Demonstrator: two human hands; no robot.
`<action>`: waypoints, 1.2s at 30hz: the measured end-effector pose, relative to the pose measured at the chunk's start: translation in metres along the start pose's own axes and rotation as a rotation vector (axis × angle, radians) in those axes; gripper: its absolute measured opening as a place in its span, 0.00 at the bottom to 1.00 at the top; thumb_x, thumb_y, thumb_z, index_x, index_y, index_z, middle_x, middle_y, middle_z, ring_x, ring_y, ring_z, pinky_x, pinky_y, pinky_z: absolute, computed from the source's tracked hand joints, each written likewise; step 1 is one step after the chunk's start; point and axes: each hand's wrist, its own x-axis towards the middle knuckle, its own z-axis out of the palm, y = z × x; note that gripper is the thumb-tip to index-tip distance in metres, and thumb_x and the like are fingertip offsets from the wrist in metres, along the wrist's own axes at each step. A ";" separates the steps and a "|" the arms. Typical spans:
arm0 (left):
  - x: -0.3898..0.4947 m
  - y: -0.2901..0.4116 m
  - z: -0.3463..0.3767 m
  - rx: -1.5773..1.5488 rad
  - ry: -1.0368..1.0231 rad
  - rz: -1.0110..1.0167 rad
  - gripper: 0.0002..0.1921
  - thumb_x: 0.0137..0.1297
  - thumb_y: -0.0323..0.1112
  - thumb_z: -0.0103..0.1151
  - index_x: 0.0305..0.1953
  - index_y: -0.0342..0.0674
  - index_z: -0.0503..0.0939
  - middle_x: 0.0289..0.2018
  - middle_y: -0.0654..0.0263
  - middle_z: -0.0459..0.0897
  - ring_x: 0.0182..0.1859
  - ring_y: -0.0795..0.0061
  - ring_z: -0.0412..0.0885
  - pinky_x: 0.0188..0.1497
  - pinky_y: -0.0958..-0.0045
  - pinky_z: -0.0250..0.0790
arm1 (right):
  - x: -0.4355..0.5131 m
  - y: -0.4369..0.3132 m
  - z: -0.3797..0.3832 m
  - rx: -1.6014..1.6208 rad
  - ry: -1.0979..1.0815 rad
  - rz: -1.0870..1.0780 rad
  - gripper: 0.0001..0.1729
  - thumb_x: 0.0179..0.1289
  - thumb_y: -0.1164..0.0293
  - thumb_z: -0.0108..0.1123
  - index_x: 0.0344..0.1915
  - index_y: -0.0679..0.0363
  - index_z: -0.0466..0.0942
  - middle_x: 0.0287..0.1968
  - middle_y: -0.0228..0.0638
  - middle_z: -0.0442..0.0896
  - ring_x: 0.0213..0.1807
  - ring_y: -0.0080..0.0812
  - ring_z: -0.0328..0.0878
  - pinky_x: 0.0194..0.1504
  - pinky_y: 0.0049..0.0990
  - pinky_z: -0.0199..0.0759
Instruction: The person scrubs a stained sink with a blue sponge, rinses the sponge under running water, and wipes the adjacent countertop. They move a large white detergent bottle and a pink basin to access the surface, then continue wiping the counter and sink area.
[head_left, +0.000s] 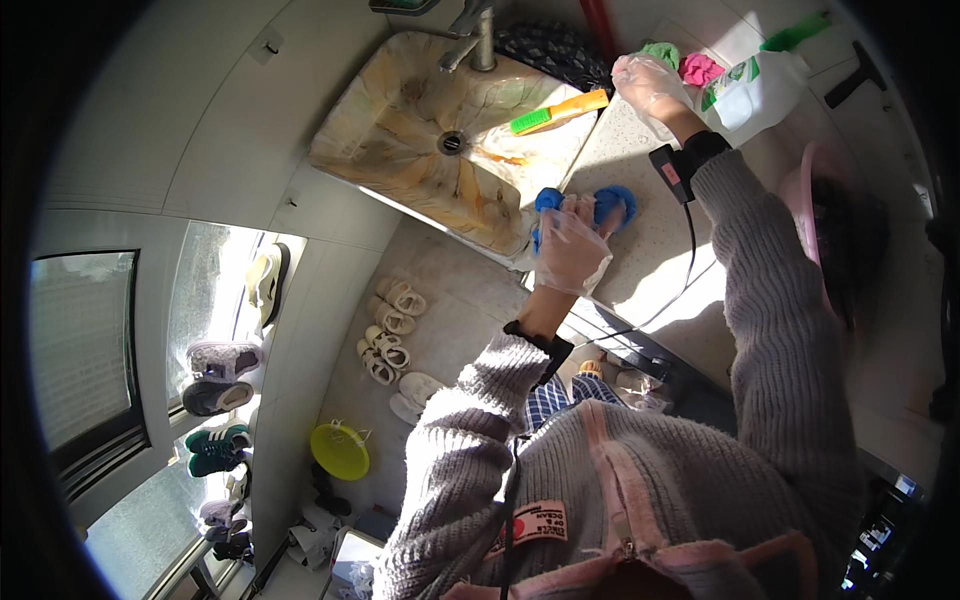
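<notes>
My left hand (574, 251), in a clear plastic glove, grips a crumpled blue cloth (615, 207) on the speckled counter beside the sink. Parts of the cloth stick out on both sides of the fingers. Also gloved, my right hand (651, 84) is at the back of the counter, close to a green cloth (661, 54) and a pink cloth (701, 69). Its fingers are curled, and whether anything is inside them is hidden. Between the hands, an orange-handled brush with green bristles (559, 112) lies across the edge of the marbled sink (420, 97).
A metal faucet (484, 45) rises behind the sink. Right of my right hand lies a translucent plastic jug (754, 94). A black cable (686, 262) hangs from my right wrist over the counter. Sandals (390, 322) and a yellow basin (340, 451) are on the floor; shoes (217, 446) line the window ledge.
</notes>
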 end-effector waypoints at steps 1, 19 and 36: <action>0.002 -0.001 -0.002 0.067 0.008 0.028 0.20 0.64 0.42 0.49 0.58 0.62 0.73 0.50 0.59 0.76 0.53 0.57 0.72 0.50 0.48 0.61 | -0.018 0.012 -0.006 0.101 0.094 0.017 0.16 0.62 0.64 0.47 0.41 0.54 0.81 0.42 0.44 0.83 0.49 0.45 0.78 0.52 0.38 0.71; 0.000 0.006 -0.009 0.120 -0.073 -0.144 0.25 0.62 0.44 0.52 0.62 0.63 0.69 0.49 0.54 0.72 0.48 0.56 0.70 0.42 0.53 0.61 | -0.340 0.137 -0.029 0.928 0.243 0.439 0.14 0.66 0.67 0.60 0.47 0.62 0.79 0.43 0.35 0.83 0.46 0.26 0.80 0.49 0.23 0.74; 0.033 0.051 -0.025 -0.881 0.047 -1.038 0.20 0.70 0.42 0.51 0.56 0.37 0.73 0.37 0.51 0.79 0.37 0.60 0.79 0.37 0.65 0.70 | -0.446 0.151 -0.062 1.110 0.341 0.563 0.10 0.65 0.78 0.56 0.46 0.68 0.77 0.38 0.35 0.82 0.41 0.22 0.78 0.46 0.20 0.73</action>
